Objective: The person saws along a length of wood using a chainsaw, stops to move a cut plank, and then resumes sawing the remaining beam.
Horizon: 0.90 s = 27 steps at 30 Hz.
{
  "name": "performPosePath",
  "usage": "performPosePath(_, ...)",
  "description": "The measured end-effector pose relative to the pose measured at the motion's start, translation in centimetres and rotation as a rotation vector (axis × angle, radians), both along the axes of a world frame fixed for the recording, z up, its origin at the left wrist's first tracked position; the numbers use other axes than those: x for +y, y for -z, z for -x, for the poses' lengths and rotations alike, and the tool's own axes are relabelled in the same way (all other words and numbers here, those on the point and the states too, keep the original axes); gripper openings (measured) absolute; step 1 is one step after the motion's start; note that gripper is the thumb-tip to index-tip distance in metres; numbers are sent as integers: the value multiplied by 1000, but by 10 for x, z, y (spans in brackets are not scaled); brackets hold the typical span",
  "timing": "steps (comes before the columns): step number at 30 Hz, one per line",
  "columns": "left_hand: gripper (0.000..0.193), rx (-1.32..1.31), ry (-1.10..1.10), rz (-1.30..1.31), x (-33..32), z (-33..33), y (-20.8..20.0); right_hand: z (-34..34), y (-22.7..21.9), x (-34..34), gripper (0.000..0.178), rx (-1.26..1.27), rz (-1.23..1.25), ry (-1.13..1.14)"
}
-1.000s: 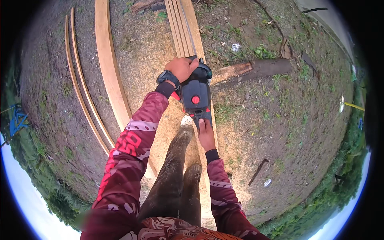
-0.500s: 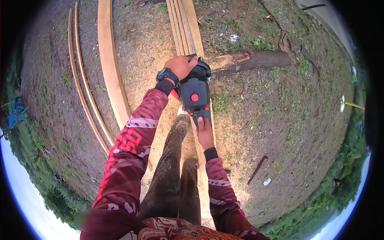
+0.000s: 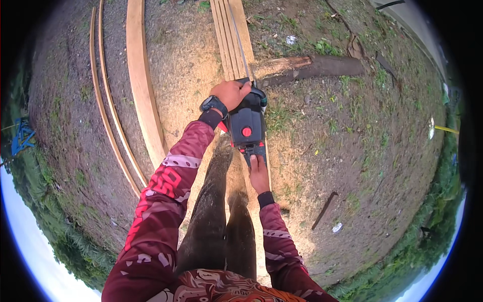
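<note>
I hold a chainsaw (image 3: pixel 247 118) with a black body and red parts, its thin bar pointing away over the sawn timber. My left hand (image 3: pixel 231 94), with a dark watch at the wrist, is closed around the front handle. On the rear handle, my right hand (image 3: pixel 258 173) is closed, its thumb along the top. Beneath the bar lies a long timber (image 3: pixel 239 35) with several lengthwise cuts at its far part. The saw's body and my legs hide much of its nearer part.
A log (image 3: pixel 322 68) lies crosswise beside the timber. Left of me are a thick plank (image 3: pixel 138 70) and two thin strips (image 3: pixel 103 95). Sawdust (image 3: pixel 188 65) covers the ground around the timber. A dark stick (image 3: pixel 324 210) lies at the right.
The chainsaw and both hands have come slightly nearer to me along the timber. Both hands keep their hold on the handles.
</note>
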State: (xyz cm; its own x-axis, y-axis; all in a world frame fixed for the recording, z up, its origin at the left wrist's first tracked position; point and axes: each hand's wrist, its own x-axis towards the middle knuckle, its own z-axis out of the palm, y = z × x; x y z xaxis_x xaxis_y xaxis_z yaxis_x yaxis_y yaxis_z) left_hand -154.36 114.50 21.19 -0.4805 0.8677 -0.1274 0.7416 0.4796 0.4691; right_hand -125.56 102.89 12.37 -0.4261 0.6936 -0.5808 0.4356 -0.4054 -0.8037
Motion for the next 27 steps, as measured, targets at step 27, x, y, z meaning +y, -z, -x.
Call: performPosePath(27,67,1,33,17,78,105,-20,98,-62,77,53,-89,-164,-42)
